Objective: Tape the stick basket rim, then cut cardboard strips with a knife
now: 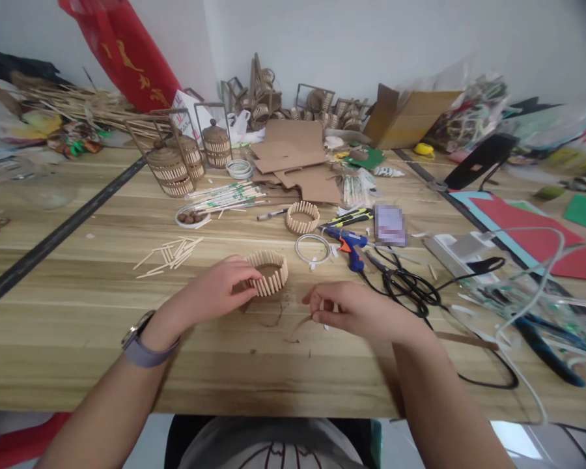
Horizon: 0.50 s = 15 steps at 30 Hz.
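My left hand (217, 286), with a watch on the wrist, grips the near-left side of a ring of short wooden sticks (277, 281) standing on the table. To its right, my right hand (351, 307) is closed in a pinch on a thin brown strip (303, 322), its tip hanging close to the tabletop. A second stick ring (303, 218) stands farther back. Near it lie a white hoop (299, 255) and a blue glue gun (348, 242). Loose wooden sticks (170, 253) are scattered left of my left hand.
Finished lantern-like pieces (168, 170) stand at the back left, near bundled sticks (229, 195). Cardboard sheets (293, 156) lie at the back middle. On the right are a coiled black cable (410, 293), a power strip (446, 257) and blue-handled pliers (547, 352).
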{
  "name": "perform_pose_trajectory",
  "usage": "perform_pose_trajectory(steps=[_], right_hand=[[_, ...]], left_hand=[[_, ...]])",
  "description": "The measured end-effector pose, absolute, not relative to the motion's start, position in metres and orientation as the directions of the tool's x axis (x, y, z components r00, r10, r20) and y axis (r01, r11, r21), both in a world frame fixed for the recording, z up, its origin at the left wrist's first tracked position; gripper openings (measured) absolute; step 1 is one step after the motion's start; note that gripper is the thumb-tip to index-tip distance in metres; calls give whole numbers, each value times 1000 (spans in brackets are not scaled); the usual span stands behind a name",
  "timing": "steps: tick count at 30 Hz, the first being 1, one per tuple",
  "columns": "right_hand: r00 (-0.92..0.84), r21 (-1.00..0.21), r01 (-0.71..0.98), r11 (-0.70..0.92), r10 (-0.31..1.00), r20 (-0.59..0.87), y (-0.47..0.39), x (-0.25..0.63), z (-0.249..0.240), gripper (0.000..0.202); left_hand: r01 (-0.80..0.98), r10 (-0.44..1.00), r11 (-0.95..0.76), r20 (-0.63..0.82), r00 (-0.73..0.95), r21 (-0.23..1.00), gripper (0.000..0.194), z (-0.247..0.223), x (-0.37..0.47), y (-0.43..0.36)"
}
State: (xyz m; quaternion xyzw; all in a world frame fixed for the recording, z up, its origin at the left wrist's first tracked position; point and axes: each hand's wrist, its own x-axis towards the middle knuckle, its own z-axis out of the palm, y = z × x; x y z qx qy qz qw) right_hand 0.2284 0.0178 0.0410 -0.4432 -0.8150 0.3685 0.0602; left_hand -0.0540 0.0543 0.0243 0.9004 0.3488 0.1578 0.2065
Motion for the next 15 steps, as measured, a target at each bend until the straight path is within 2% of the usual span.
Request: perform_pose_trajectory(steps=[5, 10, 15], right_hand=[[-556, -670, 680, 297, 805, -207, 17, 230, 43, 10], [-515, -635, 716, 291, 833, -200, 16, 225, 37, 8], [-478, -597, 747, 293, 861, -175, 16, 220, 36, 9]], left_hand=[[488, 606, -752, 174, 776, 442, 17, 14, -42, 52], [503, 597, -775, 180, 782, 382, 17, 2, -38, 54], [500, 595, -779, 193, 780, 380, 22, -1, -38, 55]])
